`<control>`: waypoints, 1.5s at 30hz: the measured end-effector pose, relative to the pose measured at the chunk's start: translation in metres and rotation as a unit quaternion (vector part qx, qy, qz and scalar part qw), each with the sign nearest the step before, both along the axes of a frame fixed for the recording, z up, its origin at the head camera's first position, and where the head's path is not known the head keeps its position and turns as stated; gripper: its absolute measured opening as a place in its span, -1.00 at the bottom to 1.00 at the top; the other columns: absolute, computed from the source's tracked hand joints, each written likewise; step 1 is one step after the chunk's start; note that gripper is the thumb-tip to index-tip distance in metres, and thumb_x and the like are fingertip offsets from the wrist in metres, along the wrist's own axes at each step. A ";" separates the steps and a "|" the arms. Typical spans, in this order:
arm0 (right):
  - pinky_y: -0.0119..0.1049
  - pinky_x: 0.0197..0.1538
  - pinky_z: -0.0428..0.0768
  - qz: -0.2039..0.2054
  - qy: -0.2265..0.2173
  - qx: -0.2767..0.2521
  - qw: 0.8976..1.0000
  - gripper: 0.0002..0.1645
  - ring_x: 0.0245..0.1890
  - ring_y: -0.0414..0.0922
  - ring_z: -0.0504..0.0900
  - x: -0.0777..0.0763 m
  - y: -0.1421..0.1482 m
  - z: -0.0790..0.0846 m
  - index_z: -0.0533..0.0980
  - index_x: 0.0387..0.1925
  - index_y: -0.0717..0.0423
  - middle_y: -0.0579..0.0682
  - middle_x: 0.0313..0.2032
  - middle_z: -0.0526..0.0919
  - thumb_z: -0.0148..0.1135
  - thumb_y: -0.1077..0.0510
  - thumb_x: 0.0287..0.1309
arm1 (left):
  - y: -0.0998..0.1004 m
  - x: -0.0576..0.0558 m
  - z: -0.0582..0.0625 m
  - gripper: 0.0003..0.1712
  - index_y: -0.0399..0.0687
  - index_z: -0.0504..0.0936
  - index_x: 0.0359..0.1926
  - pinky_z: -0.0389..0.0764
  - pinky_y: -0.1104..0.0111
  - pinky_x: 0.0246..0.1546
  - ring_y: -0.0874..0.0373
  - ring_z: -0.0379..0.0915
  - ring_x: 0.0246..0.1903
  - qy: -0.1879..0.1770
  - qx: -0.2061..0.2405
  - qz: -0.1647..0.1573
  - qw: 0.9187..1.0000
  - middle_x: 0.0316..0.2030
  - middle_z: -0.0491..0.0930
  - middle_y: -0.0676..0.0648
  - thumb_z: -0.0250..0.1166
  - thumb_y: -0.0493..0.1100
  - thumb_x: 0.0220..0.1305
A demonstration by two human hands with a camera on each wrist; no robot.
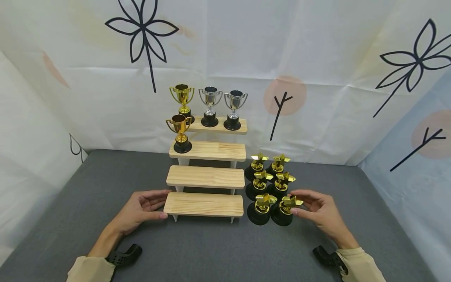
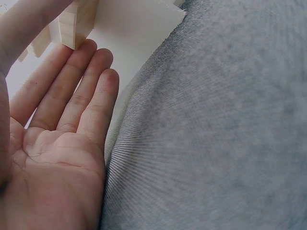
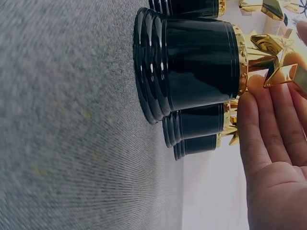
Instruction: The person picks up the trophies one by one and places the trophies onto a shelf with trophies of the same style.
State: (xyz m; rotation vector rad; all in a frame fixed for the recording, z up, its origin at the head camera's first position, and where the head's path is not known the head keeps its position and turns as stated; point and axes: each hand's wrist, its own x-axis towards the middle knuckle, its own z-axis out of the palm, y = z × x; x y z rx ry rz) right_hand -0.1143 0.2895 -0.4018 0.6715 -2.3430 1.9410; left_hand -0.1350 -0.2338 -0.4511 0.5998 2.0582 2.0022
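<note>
A tiered wooden display stand (image 1: 203,204) stands on the grey table. My left hand (image 1: 142,207) is at the left end of its lowest step, thumb in front and fingers behind. In the left wrist view its fingers (image 2: 98,103) are straight, tips right at a wooden step (image 2: 76,24). My right hand (image 1: 318,211) is at the nearest right gold star trophy (image 1: 283,211), whose black base rests on the table. The right wrist view shows the straight fingers (image 3: 268,124) beside the star (image 3: 278,60), overlapping it. Several more star trophies (image 1: 259,184) stand in two columns alongside.
On the top step stand a gold cup trophy (image 1: 182,96) and two silver cup trophies (image 1: 210,98) (image 1: 234,103). A bronze-gold cup trophy (image 1: 180,127) stands at the left of the step below. Behind the grey table (image 1: 211,250) hangs a white patterned cloth (image 1: 327,129).
</note>
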 end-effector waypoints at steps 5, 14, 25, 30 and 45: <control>-0.41 0.11 0.68 -0.013 -0.001 0.008 1.000 -0.55 0.03 -0.25 0.67 0.001 -0.002 0.000 0.52 0.08 0.56 -0.10 0.00 0.71 0.34 0.57 0.12 | 0.000 -0.001 0.000 -0.20 -0.67 0.30 0.32 0.59 0.32 0.20 0.22 0.54 0.18 -0.002 0.001 -0.004 1.000 0.28 0.35 -0.56 0.45 -0.53 0.09; -0.36 -0.10 0.77 -0.040 -0.007 0.022 0.999 -0.60 -0.15 -0.20 0.75 0.001 -0.003 0.002 0.56 0.03 0.54 -0.08 -0.11 0.76 0.37 0.54 0.11 | 0.000 -0.001 0.000 -0.21 -0.68 0.30 0.32 0.59 0.31 0.21 0.21 0.54 0.18 0.001 0.006 -0.006 1.000 0.27 0.39 -0.51 0.44 -0.54 0.09; -0.38 -0.14 0.77 -0.069 -0.008 0.029 0.997 -0.61 -0.18 -0.19 0.76 0.008 0.000 0.020 0.60 0.00 0.49 -0.09 -0.16 0.77 0.39 0.54 0.08 | 0.001 -0.001 -0.001 -0.21 -0.67 0.30 0.32 0.59 0.31 0.21 0.21 0.53 0.18 0.002 0.006 -0.007 1.000 0.28 0.37 -0.55 0.44 -0.54 0.10; -0.36 -0.22 0.78 -0.086 0.003 0.039 0.996 -0.61 -0.20 -0.19 0.76 0.010 0.002 0.030 0.60 0.00 0.49 -0.08 -0.17 0.77 0.40 0.53 0.08 | 0.000 0.000 -0.001 -0.20 -0.68 0.29 0.32 0.59 0.31 0.20 0.21 0.54 0.18 0.000 0.010 -0.007 1.000 0.27 0.41 -0.48 0.44 -0.54 0.10; -0.39 -0.30 0.77 -0.106 0.039 0.029 0.993 -0.63 -0.33 -0.16 0.76 0.011 0.001 0.067 0.62 -0.02 0.46 -0.02 -0.21 0.78 0.40 0.54 0.09 | 0.001 0.000 0.001 -0.21 -0.68 0.30 0.32 0.59 0.31 0.20 0.20 0.54 0.18 -0.003 0.007 -0.004 1.000 0.27 0.34 -0.60 0.45 -0.53 0.10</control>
